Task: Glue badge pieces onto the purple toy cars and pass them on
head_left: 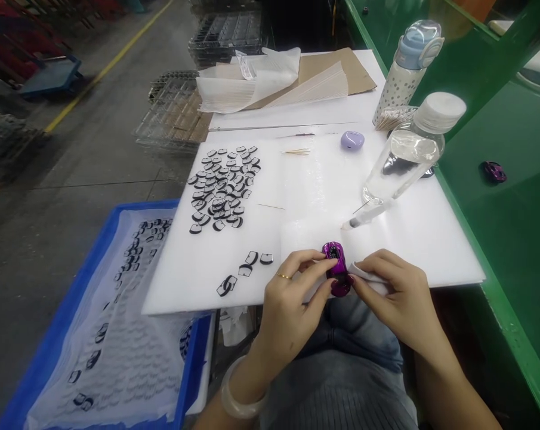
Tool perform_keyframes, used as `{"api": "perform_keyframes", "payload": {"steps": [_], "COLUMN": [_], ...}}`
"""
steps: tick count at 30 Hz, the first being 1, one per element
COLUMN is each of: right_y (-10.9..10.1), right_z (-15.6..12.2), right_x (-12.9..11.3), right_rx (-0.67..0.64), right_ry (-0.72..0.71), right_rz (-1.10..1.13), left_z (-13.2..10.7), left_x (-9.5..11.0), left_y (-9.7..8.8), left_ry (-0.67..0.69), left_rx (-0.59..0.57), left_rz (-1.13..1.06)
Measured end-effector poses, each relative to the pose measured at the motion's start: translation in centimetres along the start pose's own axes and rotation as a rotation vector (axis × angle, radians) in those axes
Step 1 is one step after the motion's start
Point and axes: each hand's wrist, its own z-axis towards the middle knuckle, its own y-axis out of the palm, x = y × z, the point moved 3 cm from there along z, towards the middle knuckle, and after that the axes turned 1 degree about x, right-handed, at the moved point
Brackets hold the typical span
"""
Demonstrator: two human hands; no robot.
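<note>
My left hand (292,292) pinches a shiny purple toy car body (336,267) at the near edge of the white foam board (207,263). My right hand (392,289) is closed on a white cloth or tissue (363,273) pressed against the car's right side. A pile of small black-and-white window pieces (222,188) lies on the board's left half, and a few loose ones (247,270) sit just left of my left hand. A syringe (363,218) lies on the board beyond the car.
A clear bottle (408,155), a spotted water bottle (408,65), a lilac case (352,140) and toothpicks (296,151) stand at the back. A blue crate (50,340) with more pieces sits lower left. Another purple car (494,172) rests on the green bench (511,239).
</note>
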Motion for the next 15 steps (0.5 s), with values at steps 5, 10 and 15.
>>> {"api": "perform_keyframes", "payload": {"steps": [5, 10, 15], "right_y": [0.0, -0.4, 1.1], "right_z": [0.4, 0.1, -1.3], "right_x": [-0.1, 0.3, -0.6], "right_rx": [-0.061, 0.010, 0.230], "right_ry": [0.019, -0.246, -0.514], "right_rz": [-0.024, -0.070, -0.258], "left_z": [0.3, 1.0, 0.9], "left_x": [-0.2, -0.9, -0.9], "left_y": [0.0, -0.6, -0.4], "left_ry": [-0.057, -0.031, 0.073], "left_rx": [-0.044, -0.278, -0.275], "left_rz": [0.011, -0.006, 0.097]}}
